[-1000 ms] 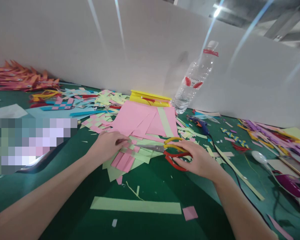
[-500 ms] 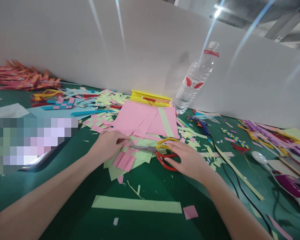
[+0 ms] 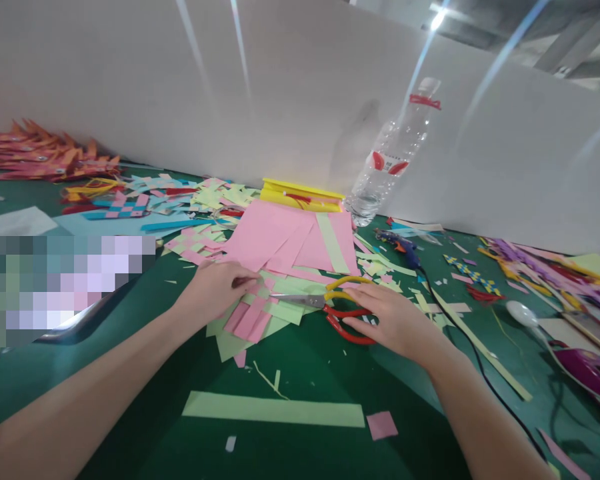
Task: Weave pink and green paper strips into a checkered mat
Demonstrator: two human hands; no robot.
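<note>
Your left hand (image 3: 220, 290) has its thumb and fingertips together, pinching the upper edge of a flat woven piece of pink and pale-green paper strips (image 3: 250, 319); the exact contact is partly hidden behind the fingers. Your right hand (image 3: 390, 317) is clamped on metal-bladed scissors with one yellow and one red handle loop (image 3: 321, 301), the blades slim, grey and slightly shiny, pointing left with the tip at the weave. Whether the tip touches paper, you cannot tell. Materials: mostly thin, matte paper, cut straight-edged. The woven piece lies in front of you at centre, on pale-green paper with pointed corners; its strips cross in small checks, and broader pink bands run out at its near side. Beyond it, smooth overlapping pink paper sheets (image 3: 275, 230) carry one slanted pale-green strip (image 3: 331, 241). Nearer you, on the smooth dark-green tabletop (image 3: 180, 450), lie a long flat pale-green paper strip (image 3: 275, 410) and, just beside its right end, a small pink paper square (image 3: 381, 425). Behind the sheets, a clear ribbed plastic bottle with a red band at its neck (image 3: 393, 157) stands near a pale smooth partition (image 3: 180, 87).
</note>
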